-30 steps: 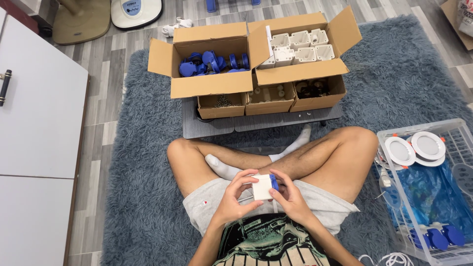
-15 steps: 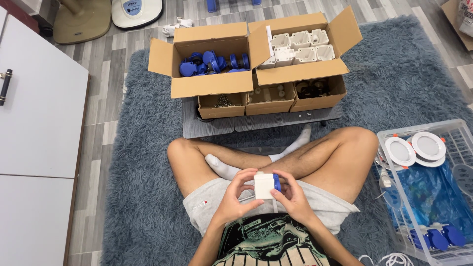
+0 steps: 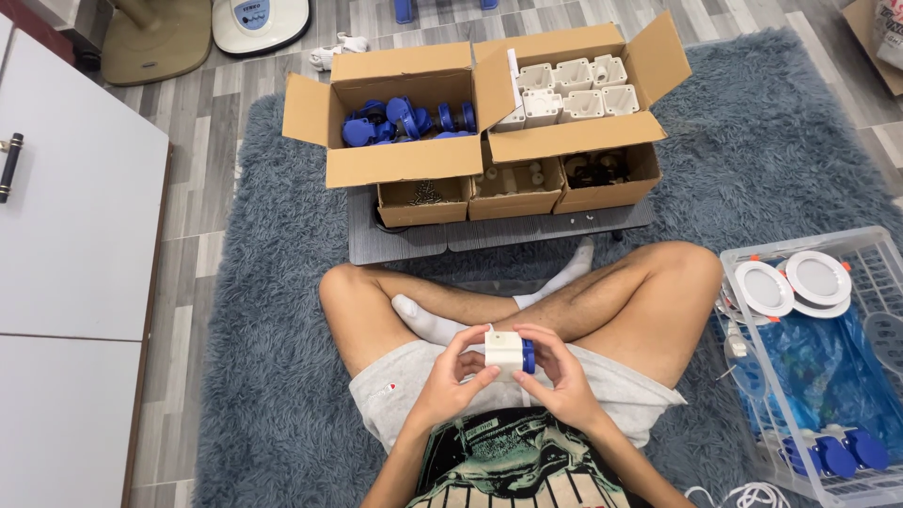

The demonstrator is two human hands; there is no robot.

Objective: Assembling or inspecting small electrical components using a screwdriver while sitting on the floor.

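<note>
While the person sits cross-legged, left hand (image 3: 451, 381) and right hand (image 3: 557, 376) curl closed around a small white plastic block (image 3: 504, 349) with a blue cap (image 3: 528, 357) between them — seemingly light, rigid, smooth — best pinched by its flat sides.

Two open brown cardboard boxes (image 3: 400, 162) (image 3: 578, 139) sit side by side atop three small open brown cardboard trays (image 3: 515, 195) on the rug.
</note>
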